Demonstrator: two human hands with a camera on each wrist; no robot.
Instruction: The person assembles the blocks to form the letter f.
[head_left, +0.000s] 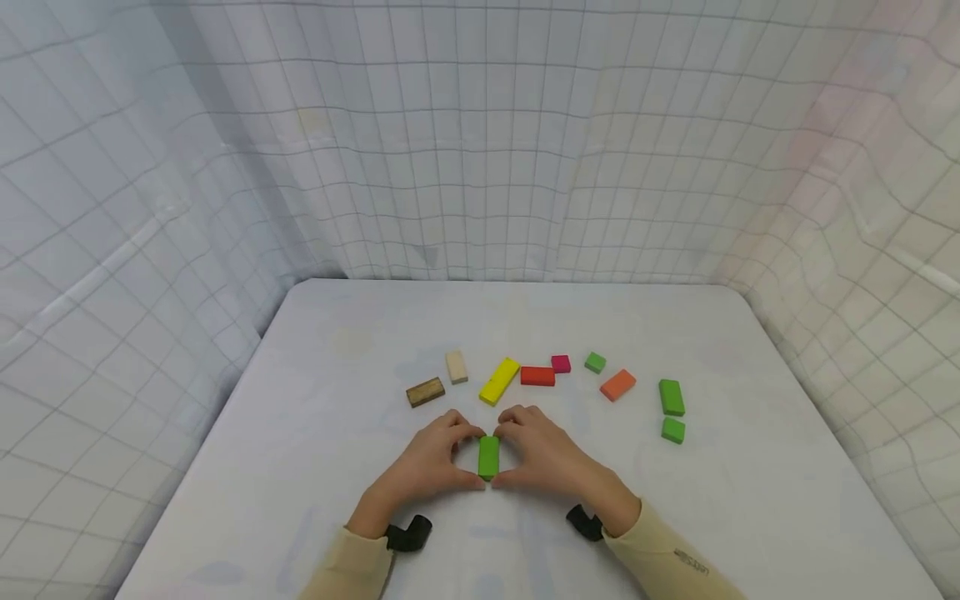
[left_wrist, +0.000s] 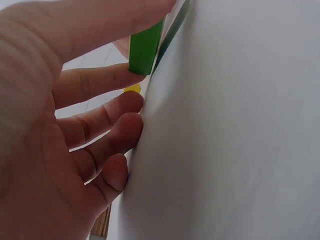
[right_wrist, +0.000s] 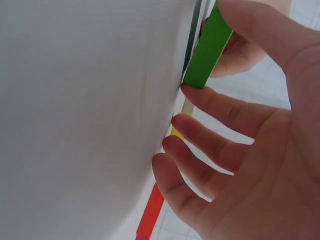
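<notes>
The left hand (head_left: 427, 460) pinches the green block (head_left: 488, 457) by its ends; the block, between both hands at the table (head_left: 750, 500), looks light and stiff, best held endwise; the right hand (head_left: 551, 460) pinches those ends too

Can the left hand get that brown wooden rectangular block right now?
Probably yes: the brown wooden rectangular block lies just past the left hand, with nothing seen between them. But that hand is pinching a green rectangular block, so it would likely have to let go first.
</notes>
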